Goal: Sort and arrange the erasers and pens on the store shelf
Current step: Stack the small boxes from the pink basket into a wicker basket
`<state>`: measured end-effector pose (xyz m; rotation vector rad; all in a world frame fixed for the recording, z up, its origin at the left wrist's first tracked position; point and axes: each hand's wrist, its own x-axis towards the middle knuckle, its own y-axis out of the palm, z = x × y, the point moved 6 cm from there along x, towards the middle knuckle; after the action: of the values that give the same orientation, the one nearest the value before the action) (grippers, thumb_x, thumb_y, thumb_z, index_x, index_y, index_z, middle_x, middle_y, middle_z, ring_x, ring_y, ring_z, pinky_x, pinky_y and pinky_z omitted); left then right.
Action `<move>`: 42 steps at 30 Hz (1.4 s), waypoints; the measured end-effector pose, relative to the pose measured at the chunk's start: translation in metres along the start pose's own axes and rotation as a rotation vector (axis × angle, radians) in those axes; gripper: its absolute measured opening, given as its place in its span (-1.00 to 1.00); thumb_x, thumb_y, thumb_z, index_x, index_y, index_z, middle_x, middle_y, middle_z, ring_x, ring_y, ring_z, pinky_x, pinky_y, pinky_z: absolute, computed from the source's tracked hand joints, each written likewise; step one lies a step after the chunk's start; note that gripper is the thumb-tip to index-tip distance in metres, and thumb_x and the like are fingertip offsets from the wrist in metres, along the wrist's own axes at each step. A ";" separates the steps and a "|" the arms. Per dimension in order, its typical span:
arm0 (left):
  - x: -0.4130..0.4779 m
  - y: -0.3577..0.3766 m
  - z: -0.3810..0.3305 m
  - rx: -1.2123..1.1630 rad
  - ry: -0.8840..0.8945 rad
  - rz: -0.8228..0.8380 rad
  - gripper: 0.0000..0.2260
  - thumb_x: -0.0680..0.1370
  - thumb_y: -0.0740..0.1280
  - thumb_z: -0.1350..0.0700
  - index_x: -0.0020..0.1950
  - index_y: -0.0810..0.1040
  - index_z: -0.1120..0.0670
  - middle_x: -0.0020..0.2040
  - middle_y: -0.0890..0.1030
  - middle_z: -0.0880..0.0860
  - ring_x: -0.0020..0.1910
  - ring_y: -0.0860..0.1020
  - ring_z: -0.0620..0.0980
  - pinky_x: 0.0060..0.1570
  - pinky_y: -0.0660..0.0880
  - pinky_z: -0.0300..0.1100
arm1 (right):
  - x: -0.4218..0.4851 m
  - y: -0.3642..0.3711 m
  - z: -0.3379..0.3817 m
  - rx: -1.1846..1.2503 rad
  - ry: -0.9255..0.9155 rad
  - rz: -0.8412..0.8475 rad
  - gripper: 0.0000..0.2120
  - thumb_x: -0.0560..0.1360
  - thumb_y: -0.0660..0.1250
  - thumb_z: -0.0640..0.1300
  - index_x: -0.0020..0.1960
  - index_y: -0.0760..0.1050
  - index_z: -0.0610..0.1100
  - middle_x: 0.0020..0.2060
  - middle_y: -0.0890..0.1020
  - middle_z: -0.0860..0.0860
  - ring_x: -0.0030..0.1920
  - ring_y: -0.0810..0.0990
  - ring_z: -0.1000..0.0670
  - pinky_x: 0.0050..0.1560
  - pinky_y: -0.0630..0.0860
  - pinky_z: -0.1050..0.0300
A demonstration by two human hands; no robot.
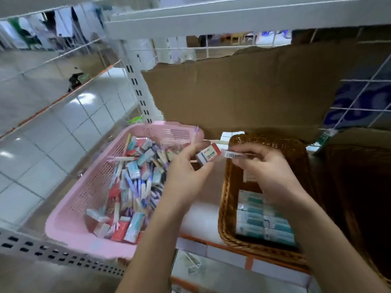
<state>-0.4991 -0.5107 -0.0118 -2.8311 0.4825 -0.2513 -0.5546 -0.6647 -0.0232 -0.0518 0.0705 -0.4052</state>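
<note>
Eraser (208, 155), boxy, pinched by left hand (186, 178); slim pen (234, 155) pinched by right hand (268, 174).

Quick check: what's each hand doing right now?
Left hand: pinches a red-and-white eraser.
Right hand: pinches a pen with a barcode label.

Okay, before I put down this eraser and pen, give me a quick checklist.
1. Left hand grips the eraser: ok.
2. Right hand pinches the pen: ok.
3. Teal erasers in the wicker basket lie in tidy rows: ok.
4. Held eraser matches those rows: not ok, its sleeve is red and white.
5. Pink basket sorted: not ok, erasers and pens lie mixed.
6. A separate spot for pens: cannot tell.
</note>
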 end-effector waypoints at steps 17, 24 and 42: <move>0.045 0.103 0.018 0.562 0.085 0.137 -0.73 0.48 0.41 0.08 0.18 0.58 -0.02 0.06 0.65 -0.02 0.05 0.58 -0.02 0.06 0.50 -0.18 | 0.026 -0.089 -0.041 -0.503 -0.045 -0.163 -0.76 0.47 0.38 -0.22 0.11 0.48 -0.07 -0.07 0.59 0.02 -0.07 0.62 0.05 -0.13 0.59 0.22; 0.064 0.121 0.032 0.702 0.138 0.196 -0.78 0.47 0.34 0.21 0.09 0.62 0.08 0.03 0.60 0.06 0.04 0.54 0.05 -0.18 0.26 -0.34 | 0.040 -0.080 -0.053 -1.026 0.026 -0.103 -0.56 0.50 0.32 -0.05 0.36 0.35 0.04 0.29 0.35 -0.07 0.21 0.45 -0.05 0.08 0.43 0.19; 0.070 0.140 0.035 1.002 0.150 0.321 -0.76 0.56 0.17 0.22 0.20 0.49 0.13 0.11 0.57 0.15 0.08 0.55 0.14 0.00 0.46 -0.11 | 0.053 -0.073 -0.071 -1.258 0.150 -0.024 -0.69 0.59 0.19 -0.08 0.32 0.37 -0.07 0.28 0.38 -0.12 0.21 0.47 -0.15 0.13 0.45 0.04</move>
<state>-0.4690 -0.6546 -0.0756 -1.7463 0.6083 -0.4770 -0.5407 -0.7552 -0.0927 -1.2634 0.4662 -0.3347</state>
